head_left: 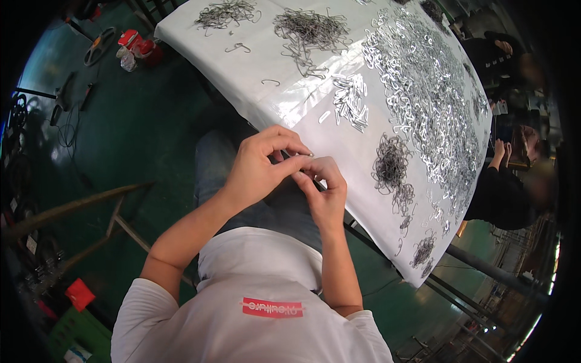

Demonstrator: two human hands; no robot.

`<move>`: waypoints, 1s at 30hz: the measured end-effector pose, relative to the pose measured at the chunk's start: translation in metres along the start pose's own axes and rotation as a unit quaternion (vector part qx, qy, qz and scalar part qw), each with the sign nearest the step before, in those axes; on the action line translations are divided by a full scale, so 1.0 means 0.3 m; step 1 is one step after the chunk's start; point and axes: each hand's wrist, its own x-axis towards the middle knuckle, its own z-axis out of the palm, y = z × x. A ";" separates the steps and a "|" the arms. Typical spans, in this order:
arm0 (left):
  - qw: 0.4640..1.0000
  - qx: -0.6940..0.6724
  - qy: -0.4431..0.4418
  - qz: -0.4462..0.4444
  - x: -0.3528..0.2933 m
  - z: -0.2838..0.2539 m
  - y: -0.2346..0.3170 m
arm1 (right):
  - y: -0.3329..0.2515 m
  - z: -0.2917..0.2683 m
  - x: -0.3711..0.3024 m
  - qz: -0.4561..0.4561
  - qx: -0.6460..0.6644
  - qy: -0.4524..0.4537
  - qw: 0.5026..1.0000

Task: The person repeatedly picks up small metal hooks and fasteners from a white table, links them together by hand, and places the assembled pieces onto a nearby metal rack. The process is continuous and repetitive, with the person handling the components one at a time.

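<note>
Over my lap, at the table's near edge, my left hand (264,158) and my right hand (325,187) meet with their fingertips pinched together. A tiny glint of a small metal piece (311,155) shows between the fingers; most of it is hidden, so its shape cannot be made out. Just beyond my hands, a small heap of flat, shiny, elongated metal links (350,104) lies on the white-covered table (315,118), with one single link (324,116) apart from it. To the right of that heap is a tangle of dark bent wire hooks (392,164).
Shiny metal hooks (417,91) cover the table's right side. More dark wire piles (311,30) lie at the far side. Two people (505,187) work across the table at right. A wooden frame (91,206) and red containers (144,49) stand on the green floor at left.
</note>
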 end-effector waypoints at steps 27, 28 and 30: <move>0.997 0.004 0.067 0.026 -0.084 -0.029 -0.028 | 0.132 0.000 0.666 -0.171 -0.318 -0.062 0.931; 0.997 0.008 0.070 0.028 -0.086 -0.028 -0.027 | 0.131 -0.005 0.660 -0.106 -0.272 -0.070 0.954; 0.996 0.013 0.076 0.033 -0.090 -0.025 -0.027 | 0.124 -0.020 0.652 -0.013 -0.233 -0.091 0.968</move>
